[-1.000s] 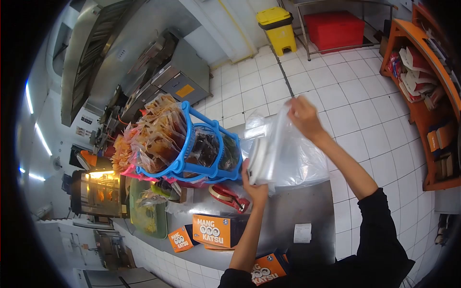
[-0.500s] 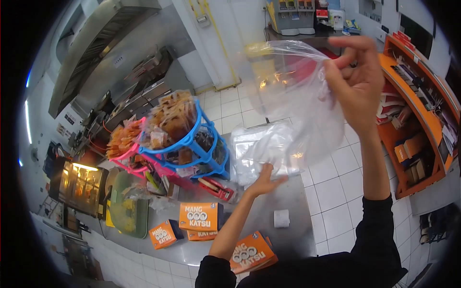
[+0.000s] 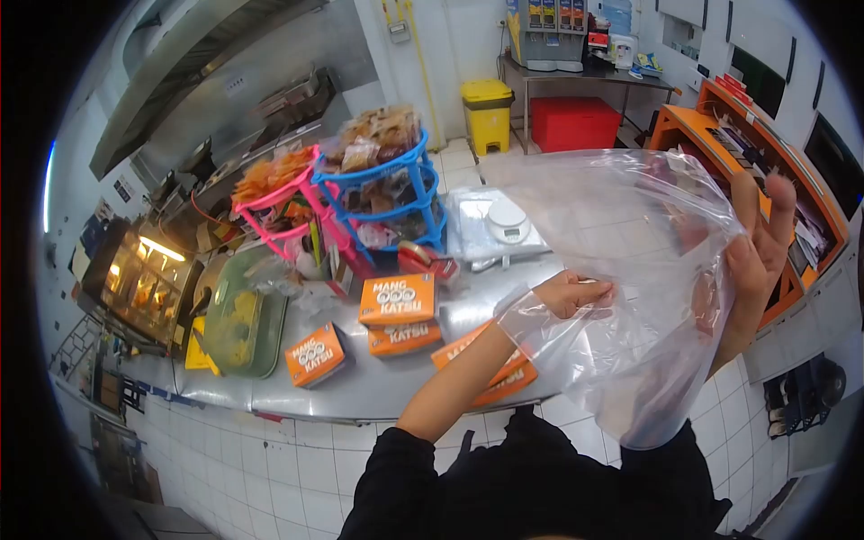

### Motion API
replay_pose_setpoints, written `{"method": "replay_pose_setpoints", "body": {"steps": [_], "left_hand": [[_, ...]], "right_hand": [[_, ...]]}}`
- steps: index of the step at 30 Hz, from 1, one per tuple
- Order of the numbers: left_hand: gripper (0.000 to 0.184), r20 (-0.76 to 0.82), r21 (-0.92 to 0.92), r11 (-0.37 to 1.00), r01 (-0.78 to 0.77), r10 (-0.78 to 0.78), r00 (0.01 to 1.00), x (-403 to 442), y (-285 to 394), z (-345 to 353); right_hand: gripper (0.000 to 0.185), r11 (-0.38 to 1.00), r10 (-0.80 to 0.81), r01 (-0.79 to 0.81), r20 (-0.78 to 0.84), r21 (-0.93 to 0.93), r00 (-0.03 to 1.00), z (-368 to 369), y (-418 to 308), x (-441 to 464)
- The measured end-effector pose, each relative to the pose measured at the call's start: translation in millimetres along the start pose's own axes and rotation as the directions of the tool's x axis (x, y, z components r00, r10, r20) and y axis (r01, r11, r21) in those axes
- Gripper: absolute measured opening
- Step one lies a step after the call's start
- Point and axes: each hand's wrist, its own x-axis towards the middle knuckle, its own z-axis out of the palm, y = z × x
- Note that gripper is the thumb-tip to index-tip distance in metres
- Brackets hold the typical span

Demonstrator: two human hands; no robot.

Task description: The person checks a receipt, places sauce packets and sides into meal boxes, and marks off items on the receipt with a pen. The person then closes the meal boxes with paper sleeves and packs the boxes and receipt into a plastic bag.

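Observation:
A large clear plastic bag [image 3: 630,360] hangs spread in front of my body. My left hand [image 3: 572,295] is inside or behind its film, fingers pinched on it, with the bag's edge round my wrist. At the bag's upper right side, my right hand [image 3: 754,243] grips the film, some fingers raised. Behind the bag, a round white scale [image 3: 508,221] rests on a stack of clear bags [image 3: 463,225]. Orange boxes [image 3: 398,299] lie on the steel table [image 3: 360,387], left of my left forearm.
Blue baskets [image 3: 382,171] and pink baskets [image 3: 283,191] hold packets, with a red tape dispenser [image 3: 427,261] beside them. A green-lidded tub [image 3: 247,315] stands further left. Beyond are a yellow bin [image 3: 488,115], a red box [image 3: 574,123] and an orange shelf [image 3: 670,130].
The bag has been lifted off the table and opened out. My left hand let go of the white scale, then took hold of the bag. The view has swung, bringing the drink dispenser into sight.

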Motion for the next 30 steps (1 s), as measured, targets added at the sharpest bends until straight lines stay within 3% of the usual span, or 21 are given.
{"method": "replay_pose_setpoints", "body": {"steps": [3, 5, 6, 7, 9, 11, 13, 14, 15, 16, 17, 18, 19, 20, 22, 24, 25, 26, 28, 29, 30], "left_hand": [[0.033, -0.105, 0.175, 0.954, -0.243, 0.264, 0.959, -45, -39, -15], [0.03, -0.381, -0.103, 0.895, -0.434, 0.368, 0.849, -119, -36, 14], [0.03, -0.467, -0.256, 0.826, -0.502, 0.349, 0.812, -160, -23, 37], [0.031, -0.427, -0.486, 0.744, -0.459, 0.256, 0.867, -199, 0, 67], [0.03, -0.646, -0.118, 0.789, -0.603, 0.4, 0.65, -239, -26, 57], [0.029, -0.688, 0.042, 0.751, -0.659, 0.5, 0.526, -280, -50, 54], [0.028, -0.64, -0.048, 0.687, -0.725, 0.536, 0.55, -321, -72, 58], [0.031, -0.667, 0.099, 0.7, -0.707, 0.574, 0.475, -330, -78, 62], [0.035, -0.689, 0.241, 0.707, -0.664, 0.607, 0.396, -339, -84, 66], [0.039, -0.756, 0.431, 0.735, -0.524, 0.611, 0.235, -345, -85, 83], [0.043, -0.774, 0.579, 0.743, -0.335, 0.63, 0.061, -350, -87, 93], [0.048, -0.766, 0.615, 0.738, -0.276, 0.643, 0.014, -361, -105, 89], [0.053, -0.756, 0.644, 0.736, -0.21, 0.654, -0.026, -374, -132, 78], [0.059, -0.743, 0.667, 0.731, -0.143, 0.666, -0.063, -388, -148, 74], [0.056, -0.815, 0.418, 0.679, -0.604, 0.573, 0.081, -412, -135, 96], [0.04, -0.811, 0.462, 0.733, -0.5, 0.577, 0.096, -445, -149, 94], [0.034, -0.809, 0.483, 0.754, -0.445, 0.579, 0.104, -460, -151, 96], [0.028, -0.807, 0.59, 0.805, -0.056, 0.588, -0.053, -475, -151, 103], [0.052, -0.611, 0.656, 0.641, 0.398, 0.761, -0.219, -508, -147, 116], [0.049, -0.67, 0.598, 0.738, 0.313, 0.674, -0.311, -526, -153, 119], [0.045, -0.645, 0.511, 0.762, 0.397, 0.646, -0.409, -532, -152, 120]], "right_hand": [[0.06, 0.981, -0.08, 0.016, -0.326, -0.193, 0.942, 24, -42, -27], [0.057, 0.961, -0.137, -0.023, -0.545, -0.276, 0.827, 43, -71, -41], [0.055, 0.943, -0.144, -0.055, -0.552, -0.328, 0.821, 40, -79, -51], [0.054, 0.922, -0.15, -0.089, -0.559, -0.378, 0.815, 37, -87, -62], [0.051, 0.828, -0.106, -0.133, -0.385, -0.545, 0.917, -28, -75, -86], [0.05, 0.741, 0.06, -0.264, -0.331, -0.618, 0.942, -42, -39, -113], [0.052, 0.61, 0.164, -0.313, -0.271, -0.728, 0.949, -10, 1, -137], [0.055, 0.445, 0.299, -0.319, -0.197, -0.837, 0.934, 23, 4, -150], [0.05, 0.325, 0.219, -0.054, 0.02, -0.944, 0.976, 41, 16, -172], [0.045, 0.554, 0.363, -0.221, -0.007, -0.803, 0.932, 76, 15, -198], [0.056, 0.68, 0.537, -0.341, 0.125, -0.649, 0.835, 108, 11, -223], [0.075, 0.77, 0.61, -0.411, 0.374, -0.488, 0.698, 141, -8, -241], [0.082, 0.691, 0.704, -0.646, 0.505, -0.324, 0.499, 171, -23, -248], [0.077, 0.606, 0.734, -0.75, 0.549, -0.263, 0.4, 192, -24, -260], [0.068, 0.474, 0.71, -0.868, 0.647, -0.148, 0.278, 214, -16, -279], [0.061, 0.398, 0.628, -0.917, 0.739, -0.037, 0.243, 221, -7, -291], [0.058, 0.525, 0.674, -0.845, 0.657, -0.104, 0.338, 220, -1, -289], [0.056, 0.629, 0.695, -0.754, 0.571, -0.189, 0.436, 218, 8, -282], [0.054, 0.731, 0.675, -0.594, 0.482, -0.336, 0.558, 207, 27, -271], [0.053, 0.75, 0.66, -0.54, 0.482, -0.381, 0.577, 199, 36, -268], [0.052, 0.767, 0.642, -0.485, 0.485, -0.421, 0.594, 197, 40, -269]]}}
